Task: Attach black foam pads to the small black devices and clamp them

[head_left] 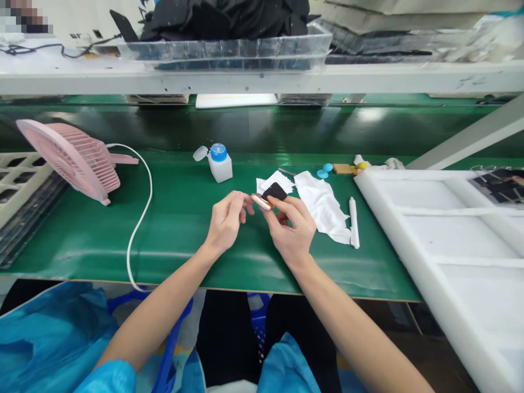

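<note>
A small rose-gold, round-edged piece that looks like a smartwatch case (pixel 262 202) is pinched between the thumb and fingers of my right hand (pixel 293 226), above the green bench. Just behind it shows a flat black piece with rounded corners (pixel 275 191); whether my right hand also holds it or it lies on the papers, I cannot tell. My left hand (pixel 227 218) is at the case's left end, its fingers loosely bent and apart, the fingertips at or very near the edge. White paper slips (pixel 278 179) lie behind the hands. A crumpled white cloth (pixel 321 204) spreads beside my right hand.
A white bottle with a blue top (pixel 221 166) stands behind my left hand. To the left are a pink fan (pixel 77 158) and its white cable (pixel 143 218). A white roll (pixel 354 224) and a compartmented foam tray (pixel 409 218) lie right. A shelf (pixel 245 82) crosses above.
</note>
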`<action>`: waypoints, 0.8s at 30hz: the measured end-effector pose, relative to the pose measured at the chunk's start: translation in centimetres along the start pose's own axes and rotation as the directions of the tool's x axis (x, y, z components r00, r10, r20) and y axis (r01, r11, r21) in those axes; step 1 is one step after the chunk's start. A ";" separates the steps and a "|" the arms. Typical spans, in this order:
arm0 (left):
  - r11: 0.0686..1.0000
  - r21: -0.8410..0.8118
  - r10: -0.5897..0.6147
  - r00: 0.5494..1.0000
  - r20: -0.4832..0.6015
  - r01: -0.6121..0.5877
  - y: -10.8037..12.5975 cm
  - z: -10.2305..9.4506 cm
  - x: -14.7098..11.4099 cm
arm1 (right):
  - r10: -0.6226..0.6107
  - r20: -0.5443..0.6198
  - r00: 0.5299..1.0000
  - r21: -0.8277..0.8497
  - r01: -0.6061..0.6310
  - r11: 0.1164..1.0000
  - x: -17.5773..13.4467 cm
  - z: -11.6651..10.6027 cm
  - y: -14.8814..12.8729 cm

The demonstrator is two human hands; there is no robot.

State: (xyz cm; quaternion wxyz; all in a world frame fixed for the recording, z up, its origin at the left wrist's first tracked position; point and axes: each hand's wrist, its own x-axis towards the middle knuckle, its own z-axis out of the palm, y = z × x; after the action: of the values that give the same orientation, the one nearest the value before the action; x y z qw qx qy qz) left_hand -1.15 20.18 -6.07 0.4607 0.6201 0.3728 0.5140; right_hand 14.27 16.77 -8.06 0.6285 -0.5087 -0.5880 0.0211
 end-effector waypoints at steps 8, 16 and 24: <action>0.911 -0.246 -0.325 0.944 0.061 0.330 0.0 -0.4 1.2 | -0.140 0.127 0.982 -0.090 0.152 0.984 -0.3 0.5 0.2; 0.930 -0.296 -0.270 0.951 -0.151 0.217 -1.3 -0.6 1.8 | 0.189 0.062 0.980 0.204 -0.198 0.959 0.2 0.1 0.0; 0.908 -0.344 -0.285 0.954 -0.092 0.239 -1.7 -0.1 1.6 | 0.357 0.274 0.893 0.354 -0.439 0.826 0.3 0.7 0.7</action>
State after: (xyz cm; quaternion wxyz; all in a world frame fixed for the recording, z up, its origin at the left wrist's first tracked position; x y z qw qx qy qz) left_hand -0.90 22.24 -7.16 0.5953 0.4412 0.3931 0.5444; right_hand 14.23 17.72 -8.45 0.6408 -0.4740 -0.5098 0.3236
